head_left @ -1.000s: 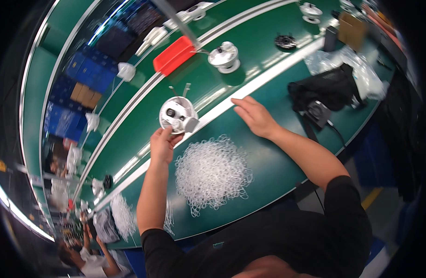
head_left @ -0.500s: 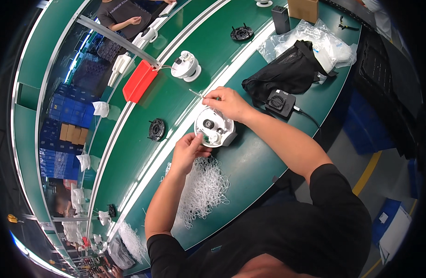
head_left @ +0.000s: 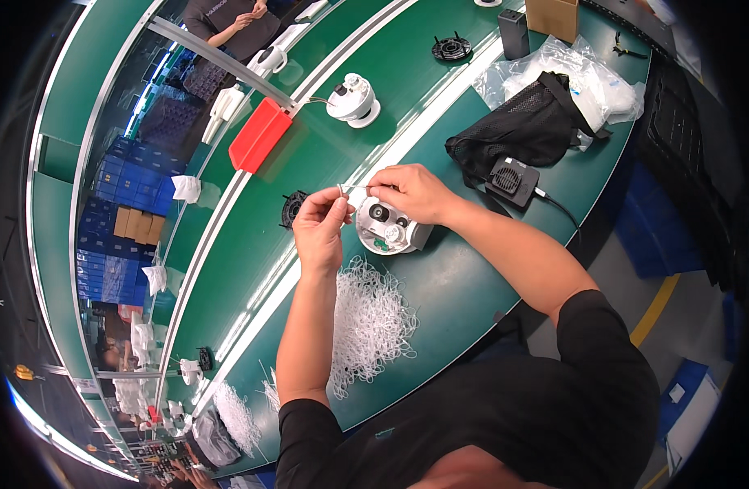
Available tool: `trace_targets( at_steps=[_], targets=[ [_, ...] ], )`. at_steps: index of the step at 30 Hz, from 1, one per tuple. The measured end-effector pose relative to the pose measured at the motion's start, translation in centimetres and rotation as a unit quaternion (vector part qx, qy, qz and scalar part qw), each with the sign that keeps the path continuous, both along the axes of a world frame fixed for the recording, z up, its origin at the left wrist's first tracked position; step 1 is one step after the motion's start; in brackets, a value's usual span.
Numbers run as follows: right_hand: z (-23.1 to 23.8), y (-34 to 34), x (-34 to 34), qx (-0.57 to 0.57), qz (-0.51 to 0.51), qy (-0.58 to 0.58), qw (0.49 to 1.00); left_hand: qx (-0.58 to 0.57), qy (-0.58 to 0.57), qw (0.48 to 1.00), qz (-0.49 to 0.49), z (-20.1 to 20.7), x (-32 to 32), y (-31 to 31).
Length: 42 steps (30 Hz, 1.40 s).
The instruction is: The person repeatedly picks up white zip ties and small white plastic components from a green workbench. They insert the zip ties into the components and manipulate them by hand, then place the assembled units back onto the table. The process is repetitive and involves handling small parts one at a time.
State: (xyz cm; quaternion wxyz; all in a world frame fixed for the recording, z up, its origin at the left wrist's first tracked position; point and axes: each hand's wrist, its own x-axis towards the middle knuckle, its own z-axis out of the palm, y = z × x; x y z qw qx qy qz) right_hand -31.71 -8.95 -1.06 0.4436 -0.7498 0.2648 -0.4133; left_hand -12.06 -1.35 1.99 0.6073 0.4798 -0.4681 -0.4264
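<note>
Both our left hand (head_left: 319, 230) and right hand (head_left: 417, 194), nearly closed, pinch a cord (head_left: 355, 187), a white device (head_left: 393, 235) at its five o'clock.

Red bin (head_left: 258, 138), black mesh bag (head_left: 509, 126)

One fisheye, looking down from the head

The only view is the left one of a side-by-side pair on the wearer's head. It faces down and forward, upright and unmirrored. The wearer's shirt (head_left: 488, 407) fills the bottom, very near the lens; the left hand (head_left: 319, 232) and right hand (head_left: 415, 193) meet close by, around mid-frame. The bench (head_left: 456, 281) climbs from lower left to upper right. Farther off are crates (head_left: 113, 269) at left and a co-worker (head_left: 227, 24) at the top; floor (head_left: 692, 310) shows at right. Straight edges bow toward the dark rim.
</note>
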Motion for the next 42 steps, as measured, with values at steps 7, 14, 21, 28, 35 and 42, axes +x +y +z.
trace_targets(
  at_steps=[7,14,21,28,35,42],
  targets=[
    [-0.1,0.1,0.0,-0.027,-0.007,0.009,1.0,-0.001,0.039,0.999,-0.032,0.0,0.1,-0.1],
    [0.0,0.2,0.0,-0.044,0.001,-0.012,0.999,0.053,-0.053,0.996,-0.041,-0.5,-1.1,-0.7],
    [0.2,0.1,0.0,0.089,0.033,-0.055,0.994,0.082,-0.144,0.986,-0.01,-0.5,-1.2,-1.2],
    [-0.5,0.0,0.1,0.041,0.046,-0.077,0.995,0.062,-0.275,0.959,0.022,-0.4,-1.7,-1.1],
    [-1.0,-0.5,0.5,0.169,0.011,-0.135,0.976,-0.007,-0.44,0.898,-0.029,-0.9,-1.4,-1.0],
    [-1.9,-2.3,0.2,0.283,0.077,-0.102,0.951,-0.044,-0.542,0.839,-0.012,-0.4,-2.1,-0.7]
  ],
)
